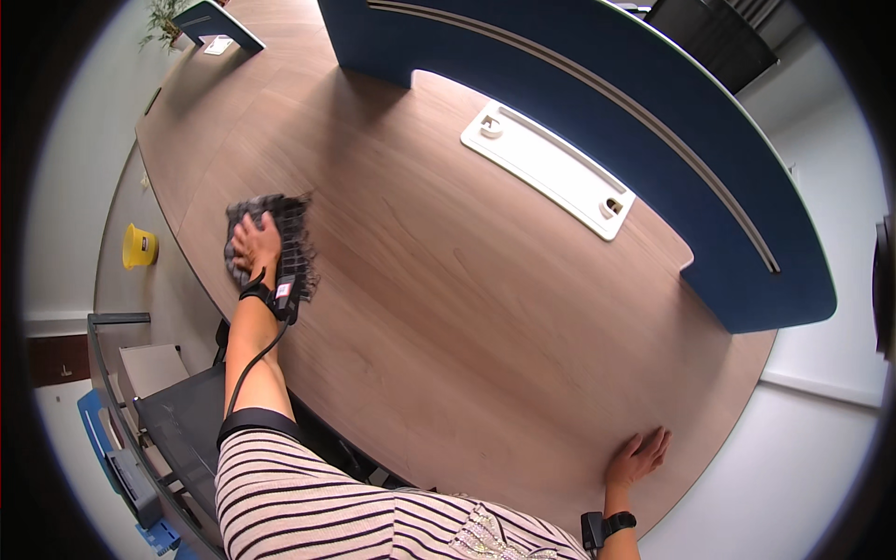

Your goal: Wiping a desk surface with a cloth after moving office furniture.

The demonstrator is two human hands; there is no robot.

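My left hand [256, 243] lies spread and slightly blurred on a dark grey checked cloth [291, 228] with fringed edges, pressing it flat to the wooden tabletop [439, 317] near the left edge. A black wristband with a small device and cable is on that wrist. My right hand [640, 455] rests palm down on bare wood at the lower right, fingers apart, touching nothing else.
A curved navy partition [728, 271] stands across the far side. A white panel [546, 173] sits in the tabletop before it. A smaller partition [238, 28] and plant [161, 23] are at back left. Beyond the left edge are a yellow bucket [139, 247] and chairs [177, 429].
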